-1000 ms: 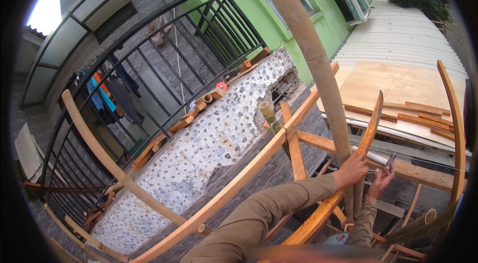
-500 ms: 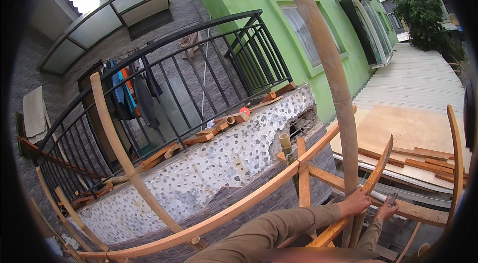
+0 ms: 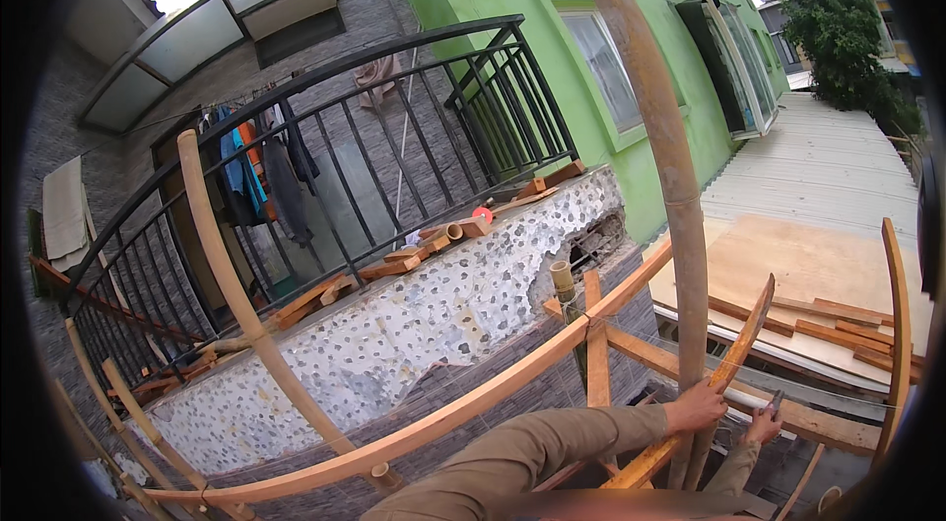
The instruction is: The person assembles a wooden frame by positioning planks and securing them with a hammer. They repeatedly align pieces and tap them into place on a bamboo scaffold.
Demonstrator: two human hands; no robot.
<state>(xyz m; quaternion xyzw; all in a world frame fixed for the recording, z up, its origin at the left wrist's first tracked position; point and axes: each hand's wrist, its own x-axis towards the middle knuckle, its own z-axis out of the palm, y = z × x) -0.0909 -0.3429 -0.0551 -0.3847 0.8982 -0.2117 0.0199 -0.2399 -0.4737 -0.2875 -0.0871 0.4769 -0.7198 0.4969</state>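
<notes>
My left hand (image 3: 698, 408) is wrapped round a slanted wooden batten (image 3: 741, 342), close beside the upright bamboo pole (image 3: 680, 196). The left sleeve reaches across from the bottom middle. Just to the right, my right hand (image 3: 764, 425) is closed round a small grey tool (image 3: 777, 403); its kind is too small to tell. A thin pale wire or string runs across the batten near my hands. Behind both hands passes a horizontal wooden rail (image 3: 828, 422). The batten's lower end goes down left, past the pole's foot.
A long wooden rail (image 3: 453, 427) tied to bamboo poles curves across the front. Beyond it stand a speckled ledge (image 3: 394, 353) with wood offcuts and a black railing (image 3: 414, 97). Loose boards (image 3: 847, 334) lie on a plywood sheet (image 3: 788, 255) at right.
The view has shifted a little. My right hand has tilted slightly with the grey tool still in it, while my left hand keeps its hold on the batten.
</notes>
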